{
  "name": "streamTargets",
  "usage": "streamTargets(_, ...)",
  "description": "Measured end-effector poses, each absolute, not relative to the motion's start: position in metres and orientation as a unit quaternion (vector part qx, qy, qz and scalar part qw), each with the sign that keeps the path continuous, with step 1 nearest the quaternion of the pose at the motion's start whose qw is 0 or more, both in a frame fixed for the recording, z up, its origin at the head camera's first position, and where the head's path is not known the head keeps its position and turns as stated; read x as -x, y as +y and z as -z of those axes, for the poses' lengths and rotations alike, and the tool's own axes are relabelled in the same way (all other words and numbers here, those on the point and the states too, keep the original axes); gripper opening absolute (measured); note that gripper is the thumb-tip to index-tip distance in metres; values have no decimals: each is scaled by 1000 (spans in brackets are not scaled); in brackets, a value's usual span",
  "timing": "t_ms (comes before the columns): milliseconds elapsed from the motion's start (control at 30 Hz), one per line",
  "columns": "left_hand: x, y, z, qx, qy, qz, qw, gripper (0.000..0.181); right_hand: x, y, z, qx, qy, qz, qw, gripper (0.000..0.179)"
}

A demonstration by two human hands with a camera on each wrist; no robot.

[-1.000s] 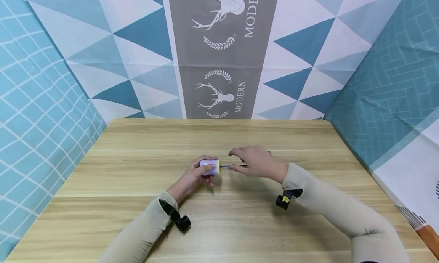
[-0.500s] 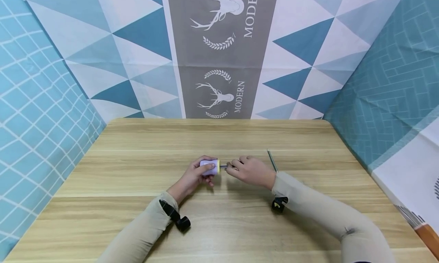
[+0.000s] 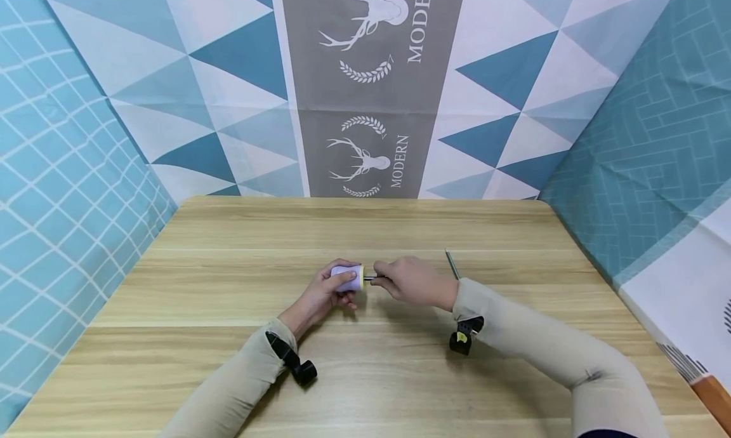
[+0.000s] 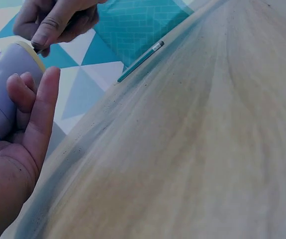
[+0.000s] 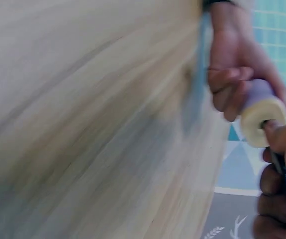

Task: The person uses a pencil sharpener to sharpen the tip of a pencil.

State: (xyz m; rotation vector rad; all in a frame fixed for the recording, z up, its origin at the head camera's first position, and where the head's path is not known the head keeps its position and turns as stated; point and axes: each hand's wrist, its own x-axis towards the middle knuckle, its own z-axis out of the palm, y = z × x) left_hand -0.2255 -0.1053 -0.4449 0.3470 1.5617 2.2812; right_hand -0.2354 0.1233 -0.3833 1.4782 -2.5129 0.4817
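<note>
My left hand grips a small lavender cylinder with a pale yellow end, which looks like a pencil sharpener. In the right wrist view its round yellow face has a hole in the middle. From that hole sticks a dark pencil, its tip hidden inside. My right hand pinches the pencil close to the face, the other fingers curled along its shaft. In the left wrist view, the left hand's outer fingers stand off the lavender body.
A second, green pencil lies on the wooden table beyond my right wrist, partly hidden by the sleeve. Patterned cloth hangs behind the table and along both sides.
My right hand, spread loosely over the pencil at first, has moved left and closed on it. The second pencil has come into view behind the wrist. The left hand stays nearly still.
</note>
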Motion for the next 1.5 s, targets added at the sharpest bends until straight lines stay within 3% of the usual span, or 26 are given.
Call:
streamTargets(200, 224, -105, 443, -133, 557, -801, 176, 27, 245, 123, 371, -399, -848, -325, -126, 31)
streamTargets(400, 225, -104, 443, -144, 561, -796, 177, 29, 252, 126, 361, -228, -797, -439, -346, 28)
streamTargets(500, 224, -104, 443, -146, 563, -794, 177, 30, 255, 126, 361, -169, -763, -467, -414, 28)
streamTargets(600, 224, -106, 442, -144, 565, -793, 176, 27, 257, 125, 363, -160, -749, -474, -434, 29)
streamTargets(733, 224, -107, 440, -136, 571, -791, 173, 25, 254, 125, 365, -223, -792, -435, -365, 32)
streamTargets(833, 224, -107, 440, -134, 573, -790, 172, 25, 248, 129, 361, -299, -842, -369, -256, 30)
streamTargets(900, 225, -106, 441, -132, 571, -791, 174, 26, 242, 133, 358, -354, -865, -314, -165, 25)
streamTargets(1000, 226, -105, 442, -129, 568, -795, 171, 25, 232, 137, 362, -436, -877, -203, 15, 18)
streamTargets(1133, 227, -104, 442, -120, 564, -800, 166, 24, 228, 139, 381, -523, -813, -64, 248, 12)
streamTargets(1200, 227, -104, 441, -118, 562, -802, 165, 24, 231, 140, 389, -554, -762, -9, 336, 14)
streamTargets(1333, 227, -104, 442, -115, 565, -800, 166, 24, 239, 139, 397, -569, -698, 79, 428, 34)
streamTargets(1500, 226, -105, 444, -98, 564, -803, 165, 22, 242, 135, 398, -569, -683, 129, 440, 41)
